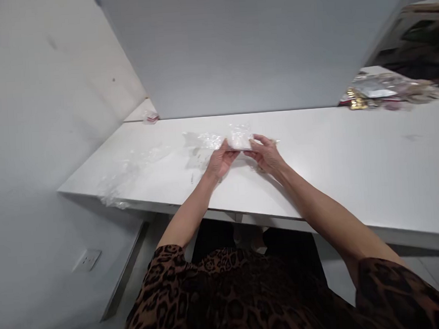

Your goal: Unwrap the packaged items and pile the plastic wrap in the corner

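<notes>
Between both hands, just above the white table (161, 180), is a small clear plastic bag (240, 136) with something whitish in it. My left hand (222, 160) pinches the bag's near left edge between thumb and fingers. At the near right edge, my right hand (265, 151) grips it the same way. A strip of crinkled clear plastic (205, 139) lies just beyond my left hand. Small shiny bits show on the table beside and under my right hand, too blurred to name.
A crumpled pile of clear plastic (118, 180) hangs partly over the table's front left edge. A small packet (150, 117) sits in the back left corner. Several packets, some golden (356, 99), are heaped at the back right. Walls stand behind and to the left.
</notes>
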Motion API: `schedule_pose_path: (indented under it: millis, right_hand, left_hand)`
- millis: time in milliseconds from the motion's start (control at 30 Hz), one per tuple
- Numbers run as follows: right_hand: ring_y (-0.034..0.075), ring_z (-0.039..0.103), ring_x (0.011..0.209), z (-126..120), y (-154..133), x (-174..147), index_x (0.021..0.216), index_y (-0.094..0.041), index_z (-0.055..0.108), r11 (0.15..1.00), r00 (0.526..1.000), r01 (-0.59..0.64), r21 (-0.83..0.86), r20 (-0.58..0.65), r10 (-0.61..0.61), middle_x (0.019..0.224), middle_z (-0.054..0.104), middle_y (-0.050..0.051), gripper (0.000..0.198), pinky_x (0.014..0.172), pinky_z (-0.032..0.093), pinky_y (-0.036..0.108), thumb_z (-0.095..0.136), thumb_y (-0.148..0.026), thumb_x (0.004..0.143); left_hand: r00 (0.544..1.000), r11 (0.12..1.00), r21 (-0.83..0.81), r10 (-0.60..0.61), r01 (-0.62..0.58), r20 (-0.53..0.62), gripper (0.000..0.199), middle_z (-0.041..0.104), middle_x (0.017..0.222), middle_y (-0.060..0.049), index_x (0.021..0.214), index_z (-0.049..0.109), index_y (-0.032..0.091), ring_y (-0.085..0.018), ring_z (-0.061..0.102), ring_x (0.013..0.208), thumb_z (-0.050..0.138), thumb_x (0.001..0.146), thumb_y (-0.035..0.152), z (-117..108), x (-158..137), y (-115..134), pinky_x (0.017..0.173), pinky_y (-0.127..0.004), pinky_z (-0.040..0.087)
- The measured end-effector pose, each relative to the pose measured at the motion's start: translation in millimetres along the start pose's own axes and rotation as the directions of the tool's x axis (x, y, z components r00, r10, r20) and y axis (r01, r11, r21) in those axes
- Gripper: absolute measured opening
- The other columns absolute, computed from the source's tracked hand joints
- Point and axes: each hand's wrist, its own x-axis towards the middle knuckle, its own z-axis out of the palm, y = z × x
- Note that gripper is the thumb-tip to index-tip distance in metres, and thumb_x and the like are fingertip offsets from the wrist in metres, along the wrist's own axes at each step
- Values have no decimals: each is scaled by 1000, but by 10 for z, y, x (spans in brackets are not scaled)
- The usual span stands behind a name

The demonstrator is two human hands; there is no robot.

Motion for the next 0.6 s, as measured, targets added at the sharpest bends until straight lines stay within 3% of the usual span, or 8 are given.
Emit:
schedule_pose_path:
  millis: [67,167,267,333,400,500,533,600]
  right_hand:
    - [13,72,77,-36,31,16,101,-25,58,1000,1000,-3,-22,11,3,92,71,-3,67,67,66,26,101,-45,54]
    - [16,72,79,-73,75,26,102,-26,58,997,1000,-9,-82,27,11,95,70,-1,68,67,66,30,100,-51,54]
    - [21,72,93,-91,104,12,111,-26,60,965,998,54,-258,34,-47,106,70,4,71,79,66,39,92,-64,61]
    - [27,68,115,-90,114,-17,126,-27,59,886,985,168,-432,48,-163,128,66,9,80,94,63,47,87,-70,66]
    - [35,54,139,-75,125,-55,144,-29,51,754,952,298,-585,124,-280,154,51,15,97,108,54,57,87,-73,65]
    - [40,37,153,-34,149,-91,153,-28,44,610,904,421,-671,253,-346,167,35,18,112,115,46,63,90,-73,61]
    - [40,40,151,-23,156,-90,151,-27,47,611,898,431,-664,251,-361,165,38,18,107,114,48,61,89,-73,63]
    - [35,55,137,-15,155,-66,137,-24,57,691,903,409,-595,159,-398,149,55,16,85,106,55,54,84,-71,72]
  left_hand:
    - [1000,1000,3,-8,8,25,32,79,104,-8,134,69,11,-13,74,92,58,106,22,-16,-8,-8,105,-30,55]
    - [999,999,2,-35,35,42,35,78,104,-8,133,70,14,-15,73,95,53,108,33,-38,-15,-8,105,-31,55]
    - [997,997,52,-63,61,38,43,77,107,-10,133,69,17,-17,72,94,47,109,45,-59,-13,-11,102,-38,57]
    - [997,995,83,-62,58,41,47,76,109,-11,134,69,19,-19,72,92,43,110,50,-71,-13,-25,100,-42,58]
    - [997,994,103,-43,37,61,48,76,111,-10,137,67,23,-18,72,91,40,110,52,-78,-18,-50,98,-44,59]
    - [991,994,105,-28,14,132,43,76,119,-7,146,63,34,-17,73,94,43,110,48,-77,-26,-91,97,-42,60]
    - [988,995,94,-28,14,154,43,75,121,-7,148,61,37,-18,74,97,44,110,47,-75,-27,-98,98,-41,60]
    - [987,998,63,-23,14,159,43,74,125,-7,151,58,39,-20,74,103,45,110,44,-72,-23,-91,97,-40,60]
